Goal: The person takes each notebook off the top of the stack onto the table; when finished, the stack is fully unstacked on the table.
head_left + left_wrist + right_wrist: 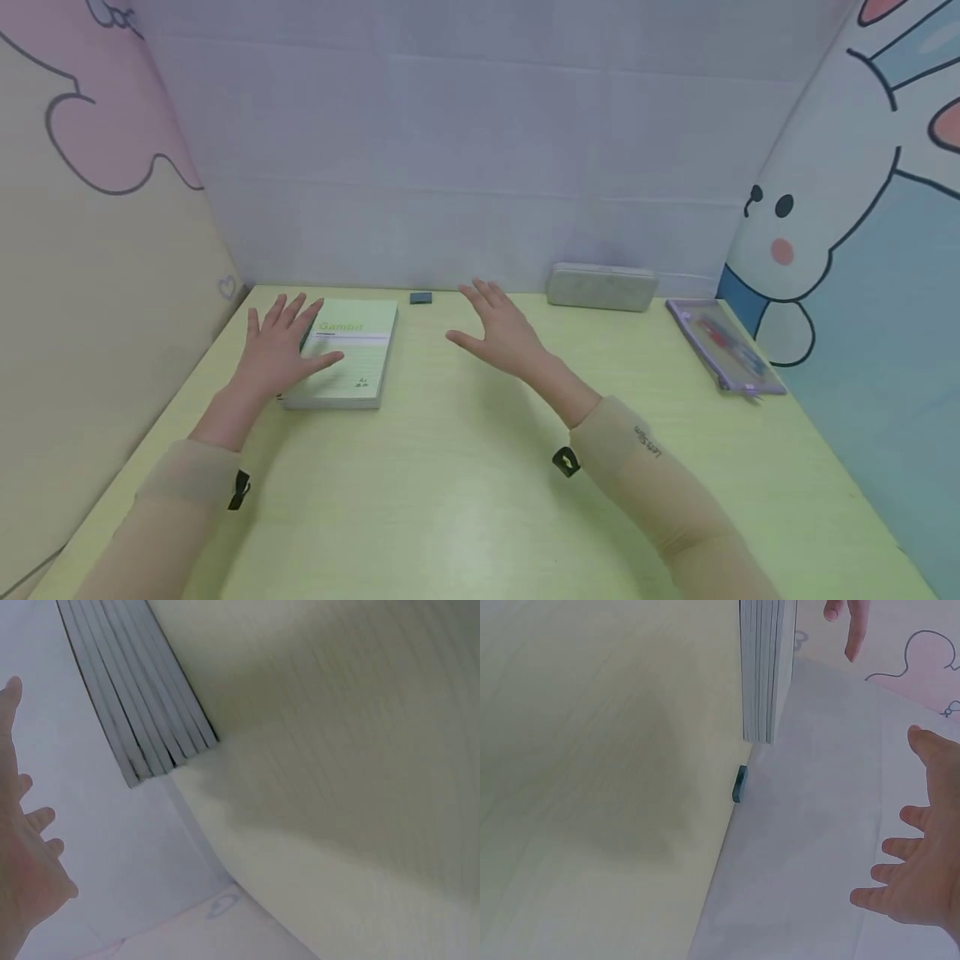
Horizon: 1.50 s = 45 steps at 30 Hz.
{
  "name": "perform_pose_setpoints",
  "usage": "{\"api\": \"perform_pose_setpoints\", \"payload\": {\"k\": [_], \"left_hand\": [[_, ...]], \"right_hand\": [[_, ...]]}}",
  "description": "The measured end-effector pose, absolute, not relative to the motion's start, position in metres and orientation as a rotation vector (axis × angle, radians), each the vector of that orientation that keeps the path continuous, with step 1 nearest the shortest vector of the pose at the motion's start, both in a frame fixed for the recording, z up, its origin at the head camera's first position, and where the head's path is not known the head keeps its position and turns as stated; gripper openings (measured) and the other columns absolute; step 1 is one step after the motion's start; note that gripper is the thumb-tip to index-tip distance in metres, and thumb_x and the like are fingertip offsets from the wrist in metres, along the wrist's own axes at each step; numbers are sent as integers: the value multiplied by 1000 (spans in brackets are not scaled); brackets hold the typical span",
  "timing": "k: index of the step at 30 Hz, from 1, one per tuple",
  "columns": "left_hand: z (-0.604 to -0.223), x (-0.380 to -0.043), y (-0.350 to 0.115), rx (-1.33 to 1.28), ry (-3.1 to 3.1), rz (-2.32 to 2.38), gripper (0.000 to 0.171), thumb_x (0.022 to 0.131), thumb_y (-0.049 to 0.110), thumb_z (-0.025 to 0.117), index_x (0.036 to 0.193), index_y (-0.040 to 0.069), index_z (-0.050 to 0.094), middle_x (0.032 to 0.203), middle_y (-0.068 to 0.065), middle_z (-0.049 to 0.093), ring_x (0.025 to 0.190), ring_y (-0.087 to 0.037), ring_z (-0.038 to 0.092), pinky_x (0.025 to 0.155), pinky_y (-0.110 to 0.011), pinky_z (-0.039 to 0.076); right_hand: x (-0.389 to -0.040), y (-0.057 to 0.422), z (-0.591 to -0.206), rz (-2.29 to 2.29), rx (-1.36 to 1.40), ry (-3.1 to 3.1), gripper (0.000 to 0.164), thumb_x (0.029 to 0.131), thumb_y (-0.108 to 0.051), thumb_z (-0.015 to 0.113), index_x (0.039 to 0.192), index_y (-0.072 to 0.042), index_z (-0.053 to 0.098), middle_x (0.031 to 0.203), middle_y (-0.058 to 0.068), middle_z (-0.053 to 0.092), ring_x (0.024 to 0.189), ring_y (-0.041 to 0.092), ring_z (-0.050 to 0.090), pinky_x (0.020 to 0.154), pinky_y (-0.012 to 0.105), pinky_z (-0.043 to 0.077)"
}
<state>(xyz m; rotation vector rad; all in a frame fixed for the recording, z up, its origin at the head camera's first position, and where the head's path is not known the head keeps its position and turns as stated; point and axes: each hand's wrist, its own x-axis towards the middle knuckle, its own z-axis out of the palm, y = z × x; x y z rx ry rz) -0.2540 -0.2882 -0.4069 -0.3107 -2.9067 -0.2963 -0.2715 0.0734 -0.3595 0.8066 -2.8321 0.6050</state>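
A stack of notebooks (pixel 352 358) with a pale green cover marked "Gambit" lies at the left of the table. My left hand (pixel 277 354), fingers spread, is held above the stack's left side and covers part of the cover; it holds nothing. The left wrist view shows the edges of several notebooks (pixel 139 682) piled together, with the hand (pixel 26 855) apart from them. To the right, my right hand (pixel 504 329) hovers over the middle of the table, fingers extended and thumb out, with nothing in it. A small dark blue block (pixel 421 297) lies between the stack and this hand.
Against the back wall stands a grey oblong case (pixel 602 287). A clear zip pouch with purple trim (pixel 693 333) lies at the right edge, pens (pixel 731 343) showing inside. Cloth walls with cartoon prints enclose the pale yellow table (pixel 450 500) at the back and sides.
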Motion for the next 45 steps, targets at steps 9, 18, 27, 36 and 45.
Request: {"api": "perform_pose_setpoints", "payload": {"k": [9,18,27,36,45], "left_hand": [[-427,-264,-320,-320,-2994,-349,96,83,63,57,151,8,17,152,-26,18,140,-45,9,106,-68,-3],[-442,-273,-330,-231,-3137,-810,107,80,62,63,151,5,8,150,-31,19,136,-51,16,106,-64,17],[-441,-267,-329,-120,-3228,-887,105,79,67,59,150,3,15,148,-32,22,135,-53,18,102,-67,22],[-438,-268,-326,-135,-3204,-941,103,80,63,61,151,4,14,149,-32,22,135,-52,18,102,-67,22],[-435,-273,-326,-176,-3174,-932,104,79,59,65,148,-2,18,149,-33,16,135,-53,14,104,-67,18]], "right_hand": [[-277,20,-396,773,836,-2934,84,87,-55,58,152,-19,19,157,5,19,144,23,17,110,44,29],[-284,-23,-432,1085,784,-3015,84,88,-49,60,151,-11,18,156,6,23,143,20,22,113,34,24],[-276,-54,-450,1338,686,-3066,89,89,-47,60,151,-5,12,155,11,24,142,23,24,113,34,24],[-277,-56,-450,1332,726,-3054,86,91,-41,60,151,-5,11,155,10,23,142,22,24,113,30,23],[-282,-56,-450,1292,803,-3012,86,91,-36,62,151,-4,10,156,9,20,143,20,20,114,28,19]]}}
